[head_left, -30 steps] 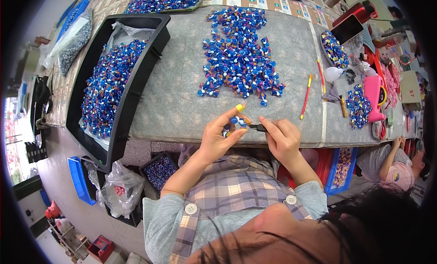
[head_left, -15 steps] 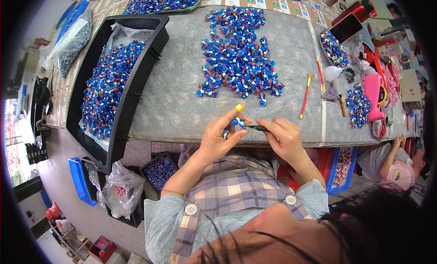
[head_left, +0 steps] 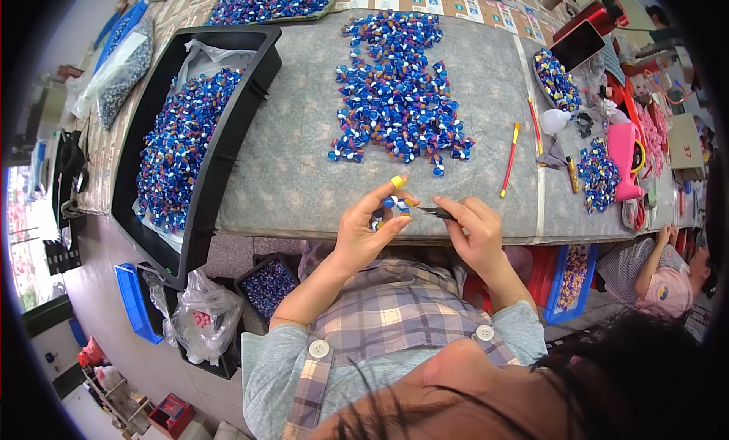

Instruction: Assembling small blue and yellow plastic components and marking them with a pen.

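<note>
In my left hand (head_left: 363,226) several small blue-and-white plastic pieces (head_left: 392,203) are pinched between the fingers and thumb, and a yellow finger cot (head_left: 398,182) covers one fingertip. My right hand (head_left: 475,226) is closed around a slim black tool (head_left: 438,211) with a thin metal tip. That tip points left at the pieces, very close to them; whether it touches cannot be made out. Both hands are above the table's near edge. Beyond them lies a spread pile of small blue, white and reddish pieces (head_left: 402,106) on the grey cloth (head_left: 296,113).
A black bin (head_left: 220,151) full of similar pieces stands at left. Two red-and-yellow sticks, one nearer (head_left: 510,160), lie at right. Beyond them are a smaller pile (head_left: 598,176), a pink tape dispenser (head_left: 626,159) and a bowl of pieces (head_left: 558,79). Another person (head_left: 653,277) sits at far right.
The tool in my right hand has drawn slightly to the right, away from the pieces. My left hand stays nearly in place, its capped finger shifted slightly.
</note>
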`<state>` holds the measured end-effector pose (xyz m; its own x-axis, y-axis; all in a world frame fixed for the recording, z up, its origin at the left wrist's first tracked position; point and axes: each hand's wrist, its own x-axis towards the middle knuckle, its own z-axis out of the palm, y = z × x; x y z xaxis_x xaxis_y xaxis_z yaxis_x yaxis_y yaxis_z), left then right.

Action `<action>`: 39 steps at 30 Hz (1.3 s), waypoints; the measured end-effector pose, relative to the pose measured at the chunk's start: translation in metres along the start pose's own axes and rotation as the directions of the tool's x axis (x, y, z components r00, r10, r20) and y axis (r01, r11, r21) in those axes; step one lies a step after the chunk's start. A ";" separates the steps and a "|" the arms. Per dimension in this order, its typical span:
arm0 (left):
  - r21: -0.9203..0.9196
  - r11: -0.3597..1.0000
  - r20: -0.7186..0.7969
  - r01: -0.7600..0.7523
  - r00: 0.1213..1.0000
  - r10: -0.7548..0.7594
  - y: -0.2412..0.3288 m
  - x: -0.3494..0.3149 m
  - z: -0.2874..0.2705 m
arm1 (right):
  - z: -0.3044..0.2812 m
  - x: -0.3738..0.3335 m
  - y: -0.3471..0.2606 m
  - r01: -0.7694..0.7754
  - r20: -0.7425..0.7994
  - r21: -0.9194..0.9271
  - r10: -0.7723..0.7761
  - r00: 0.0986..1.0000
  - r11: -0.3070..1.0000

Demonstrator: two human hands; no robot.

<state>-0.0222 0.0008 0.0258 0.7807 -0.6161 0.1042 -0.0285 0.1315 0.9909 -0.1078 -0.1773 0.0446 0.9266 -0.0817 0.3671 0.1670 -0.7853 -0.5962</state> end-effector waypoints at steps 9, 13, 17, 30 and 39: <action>-0.325 0.925 -0.056 0.195 0.973 -0.225 -0.014 0.004 -0.008 | -0.034 0.006 0.109 -0.447 -0.394 -0.439 0.280 0.876 0.780; -0.638 0.736 0.026 0.226 0.962 -0.273 -0.019 0.009 -0.012 | -0.029 0.014 0.094 -0.328 -0.378 -0.539 0.126 0.917 0.776; -0.785 0.555 0.081 0.275 0.934 -0.348 -0.034 0.006 -0.018 | -0.001 0.024 0.068 -0.243 -0.078 -0.093 0.237 0.969 0.965; -0.616 0.597 0.229 0.515 0.841 -0.490 -0.026 0.008 -0.010 | 0.012 0.028 0.029 -0.077 -0.034 -0.103 0.073 0.997 0.992; -0.517 0.594 0.460 0.616 0.786 -0.414 -0.023 0.005 0.004 | -0.003 0.025 -0.003 0.066 0.070 0.139 -0.076 0.995 0.988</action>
<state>-0.0207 -0.0085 0.0034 0.3382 -0.8957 -0.2887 0.7867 0.1007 0.6091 -0.0857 -0.1785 0.0575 0.9325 0.0219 0.3604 0.2730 -0.6959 -0.6642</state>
